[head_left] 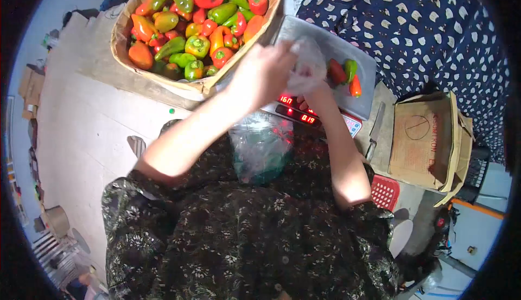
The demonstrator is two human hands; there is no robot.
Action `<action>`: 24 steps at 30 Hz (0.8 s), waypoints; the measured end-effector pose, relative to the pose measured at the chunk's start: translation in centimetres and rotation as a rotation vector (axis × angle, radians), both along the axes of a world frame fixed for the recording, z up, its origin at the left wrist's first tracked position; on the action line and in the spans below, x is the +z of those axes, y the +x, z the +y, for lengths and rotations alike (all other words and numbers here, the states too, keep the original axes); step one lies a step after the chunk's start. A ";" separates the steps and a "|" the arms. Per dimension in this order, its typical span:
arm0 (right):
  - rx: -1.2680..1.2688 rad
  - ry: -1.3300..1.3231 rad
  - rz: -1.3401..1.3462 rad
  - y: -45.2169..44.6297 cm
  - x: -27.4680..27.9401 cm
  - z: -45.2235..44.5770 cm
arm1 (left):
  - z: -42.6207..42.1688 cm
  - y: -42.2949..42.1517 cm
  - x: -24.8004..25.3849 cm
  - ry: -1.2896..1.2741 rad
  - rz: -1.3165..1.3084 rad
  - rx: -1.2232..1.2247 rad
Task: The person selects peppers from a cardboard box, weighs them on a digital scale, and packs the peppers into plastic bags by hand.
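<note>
My left hand (266,69) is closed at the edge of a clear plastic bag (309,64), its fingers slightly blurred. On the bag's other side, my right hand (315,93) grips it low down, its fingers partly hidden by the plastic. Both hands are above the near part of a digital scale (361,58) with a metal pan and lit red digits. Three peppers lie on the pan to the right of the bag: a dark red pepper (337,72), a green pepper (350,70) and an orange-red pepper (355,87).
A large paper-lined box (157,83) full of red, green and orange peppers stands at upper left. More clear plastic (260,148) lies on my lap. Right of the scale are a knife (375,129), an open cardboard box (420,137) and a red perforated basket (384,192). Dark patterned cloth (412,29) borders the upper right.
</note>
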State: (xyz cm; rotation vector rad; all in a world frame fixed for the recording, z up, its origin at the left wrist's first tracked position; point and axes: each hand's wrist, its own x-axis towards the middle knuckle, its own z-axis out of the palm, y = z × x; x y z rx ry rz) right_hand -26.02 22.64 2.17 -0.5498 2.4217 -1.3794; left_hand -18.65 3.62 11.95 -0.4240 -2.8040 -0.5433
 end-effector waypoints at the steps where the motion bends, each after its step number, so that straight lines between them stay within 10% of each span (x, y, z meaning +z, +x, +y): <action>1: 0.057 -0.022 0.252 -0.8 -1.2 0.1 | 0.6 1.0 -1.1 -0.008 0.184 -0.056; 4: 0.044 0.125 0.358 -0.6 -0.2 0.3 | 1.5 2.1 -3.0 0.426 -0.139 0.069; 11: -0.103 0.743 0.350 3.4 3.2 -2.5 | 1.1 2.6 -8.9 0.450 0.060 0.354; 16: -0.128 0.366 0.527 3.9 3.6 0.5 | 1.1 3.0 -10.4 0.445 -0.357 0.351; 19: -0.125 -0.019 0.011 6.7 5.8 1.2 | 0.8 3.1 -10.1 0.488 -0.289 0.334; 24: 0.221 0.220 0.193 8.6 7.1 -1.5 | 1.7 2.9 -10.6 0.509 -0.145 0.242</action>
